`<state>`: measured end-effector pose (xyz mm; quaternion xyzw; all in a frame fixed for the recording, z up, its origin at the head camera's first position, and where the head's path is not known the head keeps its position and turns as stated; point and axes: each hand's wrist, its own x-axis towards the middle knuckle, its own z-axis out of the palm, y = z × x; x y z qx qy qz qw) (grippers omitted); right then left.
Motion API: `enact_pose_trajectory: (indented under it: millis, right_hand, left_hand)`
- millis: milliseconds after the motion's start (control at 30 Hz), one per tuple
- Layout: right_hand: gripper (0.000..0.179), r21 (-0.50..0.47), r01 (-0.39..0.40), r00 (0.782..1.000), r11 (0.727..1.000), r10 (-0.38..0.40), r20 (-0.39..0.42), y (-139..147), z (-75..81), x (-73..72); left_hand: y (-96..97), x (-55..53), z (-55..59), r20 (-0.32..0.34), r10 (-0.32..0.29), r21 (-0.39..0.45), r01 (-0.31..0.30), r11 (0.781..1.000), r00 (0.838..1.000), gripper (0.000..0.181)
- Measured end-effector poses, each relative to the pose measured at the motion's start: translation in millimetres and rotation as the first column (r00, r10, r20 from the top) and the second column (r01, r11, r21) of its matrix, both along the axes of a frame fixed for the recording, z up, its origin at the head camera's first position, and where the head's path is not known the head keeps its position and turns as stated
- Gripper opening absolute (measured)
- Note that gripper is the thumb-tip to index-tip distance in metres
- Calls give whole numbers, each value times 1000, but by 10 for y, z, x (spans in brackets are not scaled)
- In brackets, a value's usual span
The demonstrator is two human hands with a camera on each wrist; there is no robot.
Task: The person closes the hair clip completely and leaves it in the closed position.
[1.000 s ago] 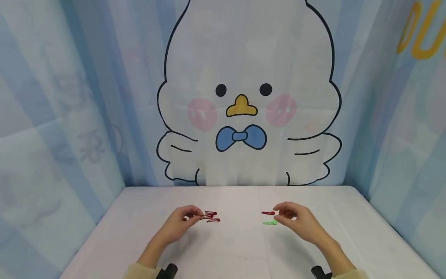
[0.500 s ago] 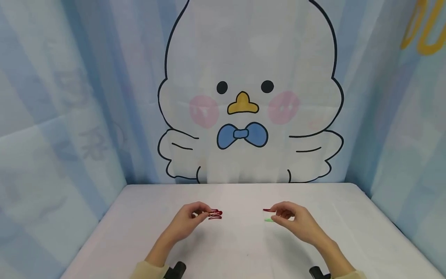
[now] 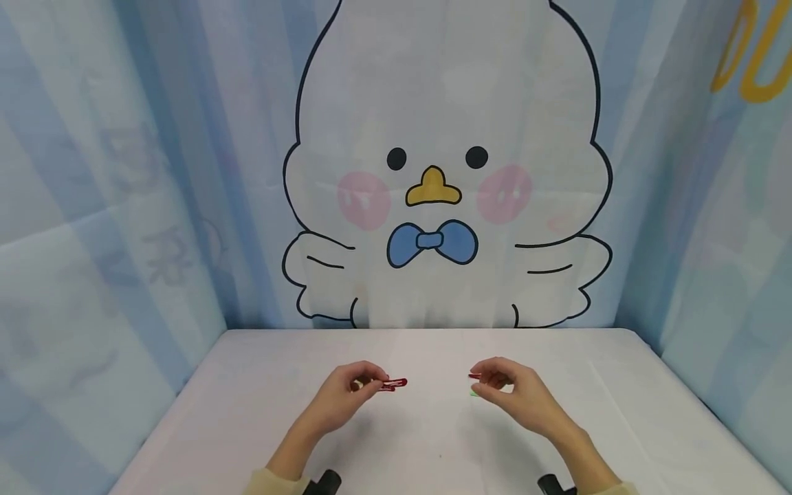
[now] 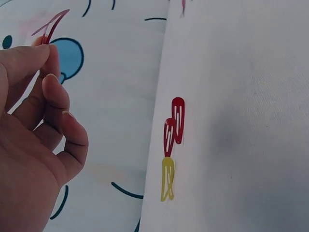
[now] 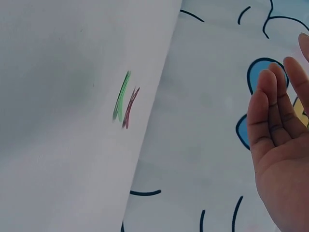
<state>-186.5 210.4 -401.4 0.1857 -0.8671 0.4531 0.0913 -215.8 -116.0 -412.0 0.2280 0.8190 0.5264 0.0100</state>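
Note:
My left hand [image 3: 340, 402] pinches a red snap hair clip [image 4: 59, 23] between thumb and fingertips, its two prongs spread apart. Below that hand, in the left wrist view, two red hair clips [image 4: 178, 121] and a yellow hair clip [image 4: 167, 179] lie close together on the white table. My right hand [image 3: 522, 395] hovers over the table with fingers loosely bent and nothing between them. A green hair clip [image 5: 121, 96] and another red hair clip [image 5: 131, 108] lie side by side on the table under it; in the head view its fingers partly cover both.
The white table [image 3: 427, 440] ends at a back edge against a curtain [image 3: 433, 89] printed with a cartoon duck. Blue and white curtains also hang along the left and right sides.
My left hand has moved right, toward the table's middle, carrying the red hair clip. My right hand has shifted slightly left, covering more of the red and green hair clips in the head view.

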Motion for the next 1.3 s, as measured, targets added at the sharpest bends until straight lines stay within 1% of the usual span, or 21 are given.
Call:
enact_pose_trajectory:
  millis: [133, 233, 367, 433, 567, 700, 800, 933, 1033, 1133, 1300]
  right_hand:
    - [19, -3, -19, 999, 1000, 19, -37, -67, 6, 25]
    - [19, -9, -25, 999, 1000, 25, -44, -132, -8, 58]
    - [19, -20, -54, 998, 998, 53, -30, -236, -55, 89]
    - [19, -30, -65, 998, 997, 64, -24, -287, -79, 95]
    - [19, -52, -69, 997, 996, 67, -30, -353, -107, 89]
    - [18, -57, -73, 997, 996, 71, -24, -403, -115, 85]
    - [18, -70, -95, 995, 993, 93, -31, -454, -118, 84]
    - [19, -112, -149, 988, 982, 143, -57, -537, -137, 74]
    - [17, -140, -168, 986, 976, 163, -46, -588, -143, 67]
    - [14, -156, -163, 987, 974, 160, -31, -616, -143, 74]
    - [11, -159, -140, 990, 977, 133, -54, -628, -153, 85]
  left_hand:
    - [39, 11, 18, -11, -13, 11, 13, 1000, 1000, 9]
    - [76, 29, 20, -17, -35, 10, 35, 999, 999, 9]
    - [125, 47, 2, -21, -54, 8, 54, 999, 998, 9]
    - [153, 47, -11, -16, -54, 10, 54, 999, 998, 9]
    - [228, 45, -24, -2, -58, 20, 58, 998, 998, 10]
    - [296, 67, -25, 16, -63, 39, 62, 997, 998, 10]
    - [320, 80, -27, 14, -74, 44, 73, 996, 997, 10]
    - [316, 99, -24, -5, -97, 40, 97, 994, 995, 9]
    - [317, 107, -36, -20, -113, 48, 114, 992, 993, 9]
    - [340, 107, -71, -21, -115, 59, 116, 991, 993, 8]
    - [391, 113, -121, -18, -94, 66, 95, 993, 995, 7]
